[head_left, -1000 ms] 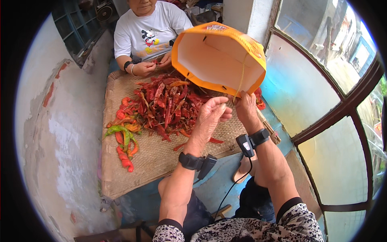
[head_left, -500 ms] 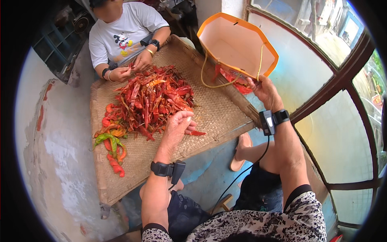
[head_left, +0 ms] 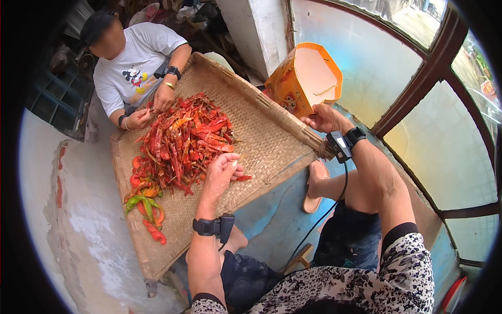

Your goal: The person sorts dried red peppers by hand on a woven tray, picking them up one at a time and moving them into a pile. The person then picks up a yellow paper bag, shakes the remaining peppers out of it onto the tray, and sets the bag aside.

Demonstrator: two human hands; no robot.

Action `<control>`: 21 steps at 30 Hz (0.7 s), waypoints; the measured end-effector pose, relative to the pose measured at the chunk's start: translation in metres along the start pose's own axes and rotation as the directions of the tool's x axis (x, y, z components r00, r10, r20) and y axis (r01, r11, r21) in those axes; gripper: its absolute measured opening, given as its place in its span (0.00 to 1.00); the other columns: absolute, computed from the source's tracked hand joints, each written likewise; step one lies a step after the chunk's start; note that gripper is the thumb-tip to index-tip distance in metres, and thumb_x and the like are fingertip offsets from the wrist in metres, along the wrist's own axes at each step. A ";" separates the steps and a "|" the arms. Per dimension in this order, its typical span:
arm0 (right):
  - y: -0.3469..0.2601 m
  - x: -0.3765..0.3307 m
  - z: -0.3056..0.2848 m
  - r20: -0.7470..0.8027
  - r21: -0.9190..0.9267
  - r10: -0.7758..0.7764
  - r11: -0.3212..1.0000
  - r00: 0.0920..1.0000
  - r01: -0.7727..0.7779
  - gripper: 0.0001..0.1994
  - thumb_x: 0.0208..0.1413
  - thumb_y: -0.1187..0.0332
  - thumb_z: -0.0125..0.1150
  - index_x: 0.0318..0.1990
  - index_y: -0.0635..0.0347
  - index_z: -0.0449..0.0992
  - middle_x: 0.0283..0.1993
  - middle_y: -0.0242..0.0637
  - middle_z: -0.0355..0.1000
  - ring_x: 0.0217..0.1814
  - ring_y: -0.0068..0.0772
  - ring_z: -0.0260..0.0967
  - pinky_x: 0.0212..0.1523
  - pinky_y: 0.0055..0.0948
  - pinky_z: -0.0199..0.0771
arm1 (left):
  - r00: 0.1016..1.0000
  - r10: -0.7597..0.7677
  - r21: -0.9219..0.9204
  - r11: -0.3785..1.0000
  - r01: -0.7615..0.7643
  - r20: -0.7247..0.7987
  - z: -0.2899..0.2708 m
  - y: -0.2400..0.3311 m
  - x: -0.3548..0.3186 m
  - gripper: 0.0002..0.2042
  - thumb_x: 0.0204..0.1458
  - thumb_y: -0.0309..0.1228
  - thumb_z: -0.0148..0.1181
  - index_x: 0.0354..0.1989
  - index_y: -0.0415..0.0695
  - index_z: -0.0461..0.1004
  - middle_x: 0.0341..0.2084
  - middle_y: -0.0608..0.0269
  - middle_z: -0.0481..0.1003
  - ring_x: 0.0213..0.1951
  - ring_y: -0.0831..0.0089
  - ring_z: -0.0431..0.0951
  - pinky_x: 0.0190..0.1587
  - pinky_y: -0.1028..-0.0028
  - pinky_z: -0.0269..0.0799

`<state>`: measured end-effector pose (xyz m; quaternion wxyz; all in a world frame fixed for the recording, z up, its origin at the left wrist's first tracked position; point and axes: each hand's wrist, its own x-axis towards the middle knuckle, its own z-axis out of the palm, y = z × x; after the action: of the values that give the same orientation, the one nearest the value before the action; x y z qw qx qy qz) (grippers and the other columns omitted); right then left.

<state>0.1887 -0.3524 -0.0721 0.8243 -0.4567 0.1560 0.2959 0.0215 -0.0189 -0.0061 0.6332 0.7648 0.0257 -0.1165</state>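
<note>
From the head camera, looking down: the left hand (head_left: pixel 222 170) rests on the woven tray (head_left: pixel 261 131) at the near edge of the red chili pile (head_left: pixel 183 141), fingers curled loosely around what looks like a chili, with one red pod lying just beside the fingertips. The right hand (head_left: pixel 324 118) is out past the tray's far right rim, fingers pinched on the lower edge of the orange paper bag (head_left: pixel 303 78), which stands tilted just off the tray with its open mouth turned up and toward the window. A small heap of green and orange chilies (head_left: pixel 144 201) lies apart at the tray's left side, near the main pile. Across the tray a second person in a white shirt (head_left: pixel 130 68) works at the far edge of the pile, both of their hands (head_left: pixel 151 107) down among the red pods.
</note>
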 end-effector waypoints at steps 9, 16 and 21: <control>-0.004 -0.025 0.012 0.168 -0.245 0.058 0.969 0.984 -0.015 0.17 0.64 0.64 0.36 0.49 0.67 0.69 0.30 0.35 0.73 0.24 0.20 0.66 0.22 0.17 0.68 | 0.999 0.012 0.005 1.000 -0.012 -0.042 -0.001 0.002 0.001 0.14 0.59 0.33 0.53 0.49 0.38 0.70 0.33 0.59 0.77 0.32 0.78 0.76 0.37 0.78 0.74; -0.017 -0.031 -0.027 0.243 -0.487 -0.169 0.831 0.955 0.270 0.19 0.61 0.64 0.35 0.42 0.68 0.73 0.29 0.34 0.74 0.22 0.18 0.66 0.21 0.17 0.66 | 0.964 0.258 0.101 0.963 -0.251 -0.062 0.046 0.061 0.051 0.16 0.58 0.31 0.53 0.52 0.37 0.68 0.39 0.58 0.74 0.37 0.75 0.77 0.40 0.76 0.74; -0.009 -0.040 -0.008 0.330 -0.582 -0.160 0.741 0.930 0.334 0.18 0.61 0.64 0.37 0.38 0.67 0.74 0.28 0.34 0.75 0.21 0.18 0.66 0.21 0.18 0.67 | 0.894 0.408 0.408 0.860 -0.308 -0.183 0.099 0.070 0.128 0.21 0.49 0.30 0.61 0.51 0.36 0.67 0.40 0.51 0.74 0.35 0.67 0.78 0.38 0.71 0.74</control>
<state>0.1634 -0.3768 -0.0496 0.6690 -0.6796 -0.1231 0.2746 0.1443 -0.1426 0.0174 0.4799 0.8693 -0.0565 0.1041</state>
